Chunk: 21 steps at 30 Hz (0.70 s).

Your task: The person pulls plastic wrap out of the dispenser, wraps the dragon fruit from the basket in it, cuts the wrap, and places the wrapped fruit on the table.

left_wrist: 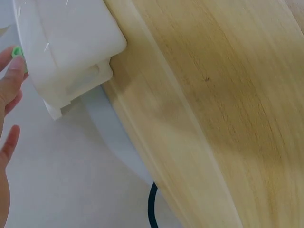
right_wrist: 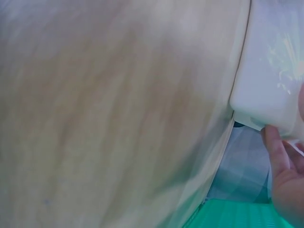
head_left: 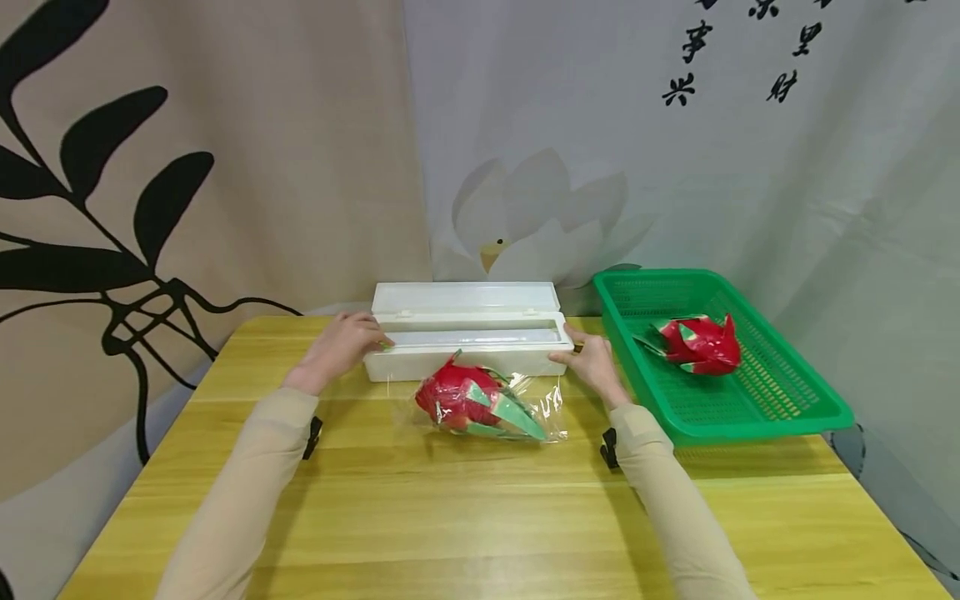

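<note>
A white cling film dispenser stands at the back of the table with its lid raised and a pale roll lying inside. At its left end, my left hand pinches a small green slider on the rim between thumb and finger. My right hand grips the right end, thumb at the front and fingers around the side. Right in front of the dispenser lies a red and green dragon fruit in clear plastic film, overlapping the dispenser's front in the head view.
To the right, a green plastic basket holds another dragon fruit with its leaf tips wrapped in red and green. The wooden table ends close behind the dispenser, where a printed curtain hangs.
</note>
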Tool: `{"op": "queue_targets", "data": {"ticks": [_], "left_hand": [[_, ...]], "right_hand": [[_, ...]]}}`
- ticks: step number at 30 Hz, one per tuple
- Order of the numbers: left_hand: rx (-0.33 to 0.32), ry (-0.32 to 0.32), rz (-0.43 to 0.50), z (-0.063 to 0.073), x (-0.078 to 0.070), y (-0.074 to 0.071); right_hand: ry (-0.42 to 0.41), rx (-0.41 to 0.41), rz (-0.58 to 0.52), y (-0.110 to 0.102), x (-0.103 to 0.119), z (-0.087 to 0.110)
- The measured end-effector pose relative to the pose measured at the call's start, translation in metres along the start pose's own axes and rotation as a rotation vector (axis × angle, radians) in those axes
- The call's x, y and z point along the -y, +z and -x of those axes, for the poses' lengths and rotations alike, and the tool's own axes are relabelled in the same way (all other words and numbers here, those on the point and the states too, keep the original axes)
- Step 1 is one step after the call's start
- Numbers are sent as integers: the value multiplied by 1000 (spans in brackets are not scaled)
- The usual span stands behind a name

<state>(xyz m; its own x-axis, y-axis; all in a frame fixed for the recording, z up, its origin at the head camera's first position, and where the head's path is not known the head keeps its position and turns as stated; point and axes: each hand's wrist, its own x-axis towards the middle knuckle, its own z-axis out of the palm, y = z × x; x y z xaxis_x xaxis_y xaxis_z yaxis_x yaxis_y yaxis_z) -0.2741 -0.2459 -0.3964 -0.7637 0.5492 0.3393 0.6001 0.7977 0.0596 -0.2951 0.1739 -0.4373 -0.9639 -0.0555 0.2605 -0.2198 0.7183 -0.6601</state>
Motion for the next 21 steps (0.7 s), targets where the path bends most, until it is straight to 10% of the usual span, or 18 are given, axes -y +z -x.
{"op": "queue_targets", "data": {"ticks": [21], "left_hand": [[15, 30, 7, 6, 8, -3]], "right_hand": [[25, 8, 25, -1, 0, 1]]}}
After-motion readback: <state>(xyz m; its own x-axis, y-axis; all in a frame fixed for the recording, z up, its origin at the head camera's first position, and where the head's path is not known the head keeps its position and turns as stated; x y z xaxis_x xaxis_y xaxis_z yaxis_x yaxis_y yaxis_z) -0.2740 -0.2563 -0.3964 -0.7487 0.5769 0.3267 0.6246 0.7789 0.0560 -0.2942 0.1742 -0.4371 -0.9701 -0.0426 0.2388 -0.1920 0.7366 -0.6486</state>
